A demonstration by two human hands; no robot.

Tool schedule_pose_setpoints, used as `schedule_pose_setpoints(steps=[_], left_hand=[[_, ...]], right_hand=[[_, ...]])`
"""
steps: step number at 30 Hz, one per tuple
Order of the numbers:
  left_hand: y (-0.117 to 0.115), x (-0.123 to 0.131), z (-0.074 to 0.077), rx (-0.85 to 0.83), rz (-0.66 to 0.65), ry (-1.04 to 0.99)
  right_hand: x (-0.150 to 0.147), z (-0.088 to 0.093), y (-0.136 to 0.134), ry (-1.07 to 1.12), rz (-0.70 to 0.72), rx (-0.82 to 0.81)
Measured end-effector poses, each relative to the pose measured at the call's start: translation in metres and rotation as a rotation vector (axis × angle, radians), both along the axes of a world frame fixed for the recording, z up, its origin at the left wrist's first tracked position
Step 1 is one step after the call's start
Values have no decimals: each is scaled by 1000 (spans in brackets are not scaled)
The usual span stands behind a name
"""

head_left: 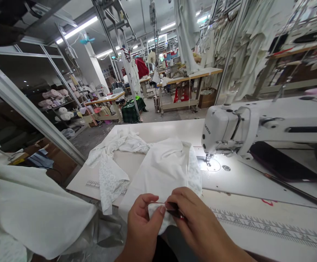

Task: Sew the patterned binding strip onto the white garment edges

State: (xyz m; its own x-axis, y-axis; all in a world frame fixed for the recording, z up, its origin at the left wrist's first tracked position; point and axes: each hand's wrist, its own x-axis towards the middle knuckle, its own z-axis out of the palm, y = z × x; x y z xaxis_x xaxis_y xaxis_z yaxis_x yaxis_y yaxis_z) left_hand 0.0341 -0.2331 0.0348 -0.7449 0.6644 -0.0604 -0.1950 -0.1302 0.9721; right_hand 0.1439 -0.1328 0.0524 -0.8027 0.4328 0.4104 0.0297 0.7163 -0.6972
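White fabric lies over the front edge of the sewing table, with a pale patterned strip along its right side. At its near edge my left hand pinches the cloth between thumb and fingers. Just to the right, my right hand is wrapped round a small dark tool, whose tip meets the cloth by my left thumb. The tool is partly hidden by my fingers. A patterned white piece lies bunched on the table to the left.
A white sewing machine stands at the right, its needle area lit. Behind it lies a dark phone-like object. A printed ruler runs along the front right. More white cloth hangs at the left. Other worktables stand beyond.
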Motion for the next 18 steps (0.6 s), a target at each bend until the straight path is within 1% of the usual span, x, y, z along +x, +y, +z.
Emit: schedule_pose_setpoints(steps=[3, 7, 10, 11, 13, 16, 18], left_hand=[[-1, 0, -2, -2, -36, -51], [0, -1, 1, 31, -65, -193], [1, -2, 2, 47, -53, -204], [1, -1, 3, 48, -53, -199], [1, -1, 2, 43, -54, -175], [1, 1, -1, 28, -42, -109], [1, 1, -2, 21, -46, -99]], right_hand=[[0, -2, 2, 3, -32, 31], [6, -2, 7, 51, -110, -9], [12, -2, 9, 57, -99, -6], [13, -2, 8, 55, -79, 20], [13, -4, 7, 72, -48, 123], [9, -6, 4, 116, -42, 313], [5, -7, 3, 115, -38, 400]])
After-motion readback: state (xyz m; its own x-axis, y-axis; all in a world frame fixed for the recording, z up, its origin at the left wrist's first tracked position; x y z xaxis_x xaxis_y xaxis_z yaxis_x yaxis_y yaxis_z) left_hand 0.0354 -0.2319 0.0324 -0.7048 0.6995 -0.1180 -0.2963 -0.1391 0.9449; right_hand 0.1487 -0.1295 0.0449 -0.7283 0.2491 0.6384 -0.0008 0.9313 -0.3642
